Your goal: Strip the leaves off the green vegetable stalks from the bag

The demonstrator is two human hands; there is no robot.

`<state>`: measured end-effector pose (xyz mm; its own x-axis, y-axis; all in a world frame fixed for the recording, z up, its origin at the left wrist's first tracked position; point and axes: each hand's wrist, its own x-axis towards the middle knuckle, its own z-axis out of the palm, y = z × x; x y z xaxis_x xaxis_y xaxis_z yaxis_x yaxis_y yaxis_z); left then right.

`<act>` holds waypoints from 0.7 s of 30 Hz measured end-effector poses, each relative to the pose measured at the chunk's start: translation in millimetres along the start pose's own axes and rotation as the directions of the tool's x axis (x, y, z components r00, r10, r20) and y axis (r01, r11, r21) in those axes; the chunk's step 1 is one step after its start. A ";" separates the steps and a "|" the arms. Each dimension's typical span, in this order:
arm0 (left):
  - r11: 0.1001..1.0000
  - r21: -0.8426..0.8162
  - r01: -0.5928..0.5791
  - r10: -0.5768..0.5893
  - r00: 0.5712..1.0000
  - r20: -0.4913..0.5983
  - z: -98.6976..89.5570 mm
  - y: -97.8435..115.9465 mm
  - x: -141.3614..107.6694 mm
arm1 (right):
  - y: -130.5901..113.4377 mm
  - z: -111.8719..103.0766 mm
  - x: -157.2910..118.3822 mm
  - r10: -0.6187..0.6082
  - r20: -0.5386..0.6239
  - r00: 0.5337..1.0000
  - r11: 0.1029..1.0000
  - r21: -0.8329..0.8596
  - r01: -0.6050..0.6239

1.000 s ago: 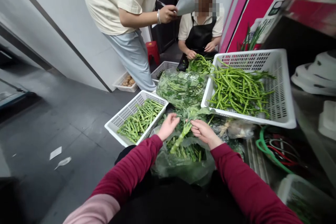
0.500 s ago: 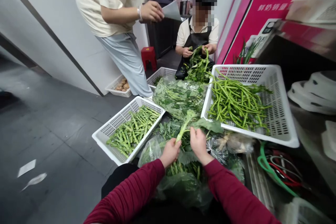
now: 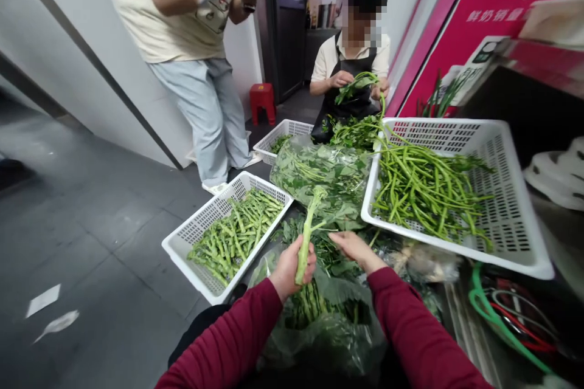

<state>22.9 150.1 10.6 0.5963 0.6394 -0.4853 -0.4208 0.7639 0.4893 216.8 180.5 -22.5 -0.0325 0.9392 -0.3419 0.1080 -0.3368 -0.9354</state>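
Note:
My left hand (image 3: 294, 266) is wrapped round a thick, pale green vegetable stalk (image 3: 307, 234), its budded top pointing up and away from me. A thin side stem sticks out of it to the right. Just right of that stem is my right hand (image 3: 353, 248), fingertips pressed together; whatever may be between them is hidden. Below both hands, an open clear plastic bag (image 3: 319, 340) holds more green stalks. Dark leaves (image 3: 335, 255) lie heaped behind it. At the left, a white basket (image 3: 182, 267) contains trimmed green stalks (image 3: 235, 234).
A larger white basket (image 3: 524, 213) of long green beans (image 3: 424, 185) stands at right. Beyond the bagged leafy greens (image 3: 322, 167), a seated person (image 3: 351, 61) handles greens. Another person (image 3: 191, 73) stands at left with a sheet. A red stool (image 3: 262, 103) is farther back.
My right hand has let go of the large leaf and drawn slightly down. My left hand has tipped the stalk more upright. The standing person has shifted left and raised the sheet.

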 end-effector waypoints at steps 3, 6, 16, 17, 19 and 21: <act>0.997 0.066 0.040 -0.042 0.998 0.041 2.5 -10.6 -2.6 | -10.8 20.4 -9.7 -0.029 0.173 0.984 0.914 0.404 -0.044; 0.993 0.114 0.029 -0.040 0.995 0.093 6.4 -25.8 -4.2 | -21.7 35.3 -15.9 -0.056 0.097 0.994 0.741 0.671 -0.023; 0.982 0.157 -0.107 0.108 0.994 -0.001 15.7 -26.2 3.8 | -25.4 62.9 -53.0 0.053 -0.088 0.995 0.583 0.811 0.041; 0.969 0.197 -0.151 0.169 0.982 -0.083 14.9 -21.1 7.7 | -22.7 68.0 -57.1 0.025 -0.143 0.989 0.652 0.752 0.092; 0.931 0.294 -0.218 0.290 0.929 -0.229 12.6 -13.6 14.7 | -16.4 70.7 -58.7 0.030 -0.171 0.985 0.794 0.603 0.080; 0.870 0.431 -0.239 0.384 0.877 -0.288 9.1 -12.3 19.1 | -11.1 57.8 -49.7 0.103 -0.152 0.983 0.935 0.351 -0.044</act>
<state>45.7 152.1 1.9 0.1646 0.8794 -0.4467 -0.2146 0.4740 0.8540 159.8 133.7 -0.4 0.1300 0.8987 -0.4189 -0.2464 -0.3800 -0.8916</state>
